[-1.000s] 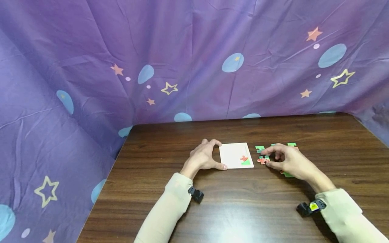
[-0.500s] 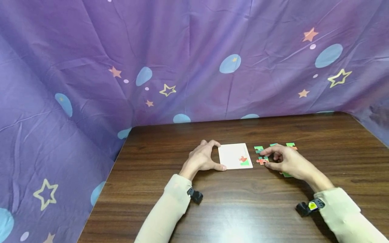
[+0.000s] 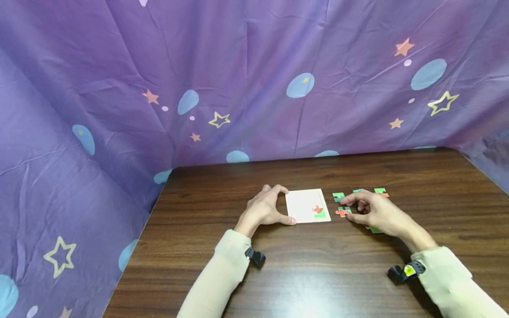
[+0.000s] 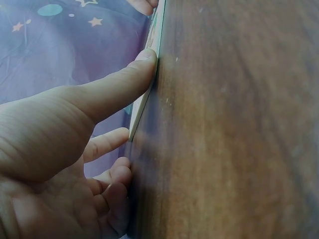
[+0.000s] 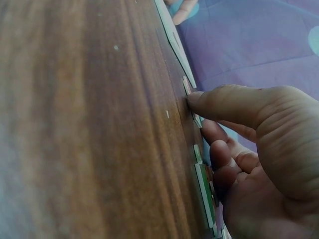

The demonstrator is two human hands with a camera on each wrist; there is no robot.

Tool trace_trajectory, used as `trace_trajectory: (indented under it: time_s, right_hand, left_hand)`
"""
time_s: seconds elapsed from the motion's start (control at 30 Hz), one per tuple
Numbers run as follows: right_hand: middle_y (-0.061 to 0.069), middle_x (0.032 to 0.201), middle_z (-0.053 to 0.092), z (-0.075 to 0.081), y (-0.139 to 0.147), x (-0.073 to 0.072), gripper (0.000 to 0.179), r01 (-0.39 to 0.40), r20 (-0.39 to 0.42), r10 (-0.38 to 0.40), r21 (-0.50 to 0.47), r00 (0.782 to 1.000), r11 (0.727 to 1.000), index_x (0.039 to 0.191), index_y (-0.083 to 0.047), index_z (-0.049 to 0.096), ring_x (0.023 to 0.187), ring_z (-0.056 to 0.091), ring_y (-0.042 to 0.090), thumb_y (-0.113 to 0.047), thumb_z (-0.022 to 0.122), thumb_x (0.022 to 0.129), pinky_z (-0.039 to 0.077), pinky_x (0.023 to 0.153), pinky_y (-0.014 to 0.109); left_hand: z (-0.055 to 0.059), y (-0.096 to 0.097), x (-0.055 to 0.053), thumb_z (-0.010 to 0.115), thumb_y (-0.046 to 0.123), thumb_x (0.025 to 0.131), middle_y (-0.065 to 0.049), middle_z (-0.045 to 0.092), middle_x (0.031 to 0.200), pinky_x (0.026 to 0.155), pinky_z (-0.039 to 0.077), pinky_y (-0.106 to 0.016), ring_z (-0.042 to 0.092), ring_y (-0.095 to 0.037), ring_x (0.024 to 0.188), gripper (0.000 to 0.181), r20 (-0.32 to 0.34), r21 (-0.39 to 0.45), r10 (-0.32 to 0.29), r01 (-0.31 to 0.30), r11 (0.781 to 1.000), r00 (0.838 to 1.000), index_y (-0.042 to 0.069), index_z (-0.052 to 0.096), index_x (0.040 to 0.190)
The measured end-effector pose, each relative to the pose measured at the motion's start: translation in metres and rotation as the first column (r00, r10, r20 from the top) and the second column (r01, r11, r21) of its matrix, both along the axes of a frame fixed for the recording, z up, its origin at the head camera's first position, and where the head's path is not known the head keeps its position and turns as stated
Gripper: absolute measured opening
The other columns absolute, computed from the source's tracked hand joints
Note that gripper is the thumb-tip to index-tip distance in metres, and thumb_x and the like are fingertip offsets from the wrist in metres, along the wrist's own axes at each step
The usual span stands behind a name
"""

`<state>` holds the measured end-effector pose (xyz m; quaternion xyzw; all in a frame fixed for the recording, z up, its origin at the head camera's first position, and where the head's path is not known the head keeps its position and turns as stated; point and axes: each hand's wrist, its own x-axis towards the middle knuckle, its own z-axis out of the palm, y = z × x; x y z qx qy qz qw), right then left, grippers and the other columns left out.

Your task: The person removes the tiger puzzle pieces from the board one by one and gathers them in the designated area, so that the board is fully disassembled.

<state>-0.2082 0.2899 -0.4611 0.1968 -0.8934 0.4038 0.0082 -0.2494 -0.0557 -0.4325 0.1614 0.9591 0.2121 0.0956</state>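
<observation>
In the head view, my left hand (image 3: pixel 263 208) holds a square white puzzle board (image 3: pixel 302 203) by its left side, thumb on the near edge and index finger at the far corner. A red and green puzzle piece (image 3: pixel 319 212) sits in the board's near right corner. To the right of the board, my right hand (image 3: pixel 375 212) has thumb and index finger on opposite sides of a red and teal puzzle piece (image 3: pixel 342 212). Seen from the right wrist, the thumb touches the edge of that piece (image 5: pixel 187 87), low at the tabletop.
Other loose pieces surround the right hand: a green and teal piece (image 3: pixel 338 197), a green and red piece (image 3: pixel 380 192) farther right, and a green piece (image 3: pixel 374 229) partly under the palm. The brown wooden table (image 3: pixel 238 176) ends at a purple curtain (image 3: pixel 254 88).
The head view has shifted slightly. Both hands, the board and the pieces keep their places relative to one another.
</observation>
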Motion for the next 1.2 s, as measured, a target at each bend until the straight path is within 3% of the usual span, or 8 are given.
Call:
trace_trajectory:
  time_s: [0.17,0.53,0.93,1.2]
  right_hand:
    - [0.004,0.103,0.068,-0.003,0.000,0.003,0.032,-0.004,0.002,0.004,0.002,1.000,1.000,0.127,-0.009,0.078,0.077,0.057,0.009,-0.012,0.089,0.096,0.053,0.056,0.027]
    - [0.004,0.097,0.066,-0.005,0.005,0.010,0.033,0.006,-0.002,-0.006,-0.005,1.000,1.000,0.126,-0.012,0.079,0.074,0.058,0.010,-0.012,0.090,0.095,0.055,0.055,0.030]
    - [0.004,0.103,0.072,-0.002,0.001,-0.001,0.035,-0.012,-0.029,0.011,-0.034,1.000,0.999,0.128,-0.008,0.078,0.078,0.057,0.010,-0.008,0.089,0.095,0.051,0.055,0.027]
    - [0.008,0.106,0.071,0.005,0.002,0.000,0.036,0.023,-0.034,-0.024,-0.031,0.999,0.999,0.129,-0.006,0.076,0.078,0.058,0.008,-0.007,0.088,0.096,0.054,0.055,0.028]
  left_hand:
    - [-0.002,0.000,0.003,0.102,0.057,0.076,-0.005,0.057,0.142,0.103,0.054,-0.050,0.064,-0.026,0.130,0.095,0.011,-0.003,0.000,0.000,1.000,1.000,0.034,0.055,0.155]
    - [-0.003,0.006,0.006,0.102,0.057,0.077,-0.006,0.057,0.142,0.103,0.054,-0.051,0.065,-0.027,0.128,0.095,0.022,-0.005,-0.010,0.010,1.000,1.000,0.035,0.055,0.156]
    - [0.001,0.000,0.001,0.101,0.058,0.078,-0.006,0.056,0.146,0.106,0.053,-0.054,0.064,-0.028,0.133,0.094,0.013,-0.006,0.005,-0.005,1.000,1.000,0.035,0.054,0.156]
    - [0.001,0.001,-0.001,0.101,0.059,0.077,-0.006,0.057,0.145,0.106,0.053,-0.053,0.064,-0.026,0.133,0.095,0.009,-0.005,0.005,-0.005,1.000,1.000,0.035,0.054,0.156]
